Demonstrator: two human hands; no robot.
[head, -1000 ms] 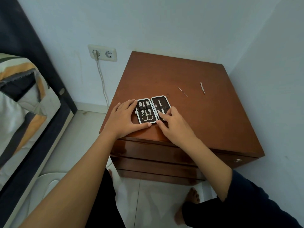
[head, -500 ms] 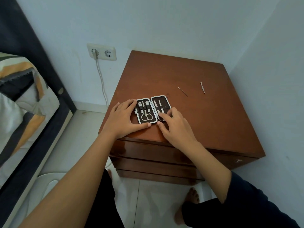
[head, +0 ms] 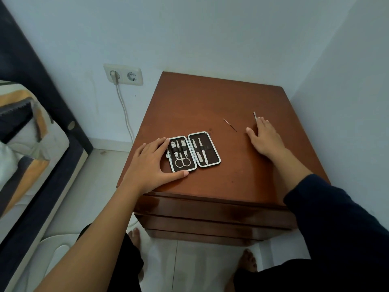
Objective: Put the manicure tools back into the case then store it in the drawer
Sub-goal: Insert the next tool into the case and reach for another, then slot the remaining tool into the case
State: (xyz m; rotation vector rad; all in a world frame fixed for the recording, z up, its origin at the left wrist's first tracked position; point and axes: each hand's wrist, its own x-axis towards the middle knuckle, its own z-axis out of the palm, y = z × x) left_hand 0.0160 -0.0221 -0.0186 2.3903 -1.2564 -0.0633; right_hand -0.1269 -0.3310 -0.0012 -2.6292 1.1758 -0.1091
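My left hand lies spread against the left edge of the open case near the nightstand's front, while my right hand, fingers loosely splayed and holding nothing, touches one loose tool, the other tool just left of it.
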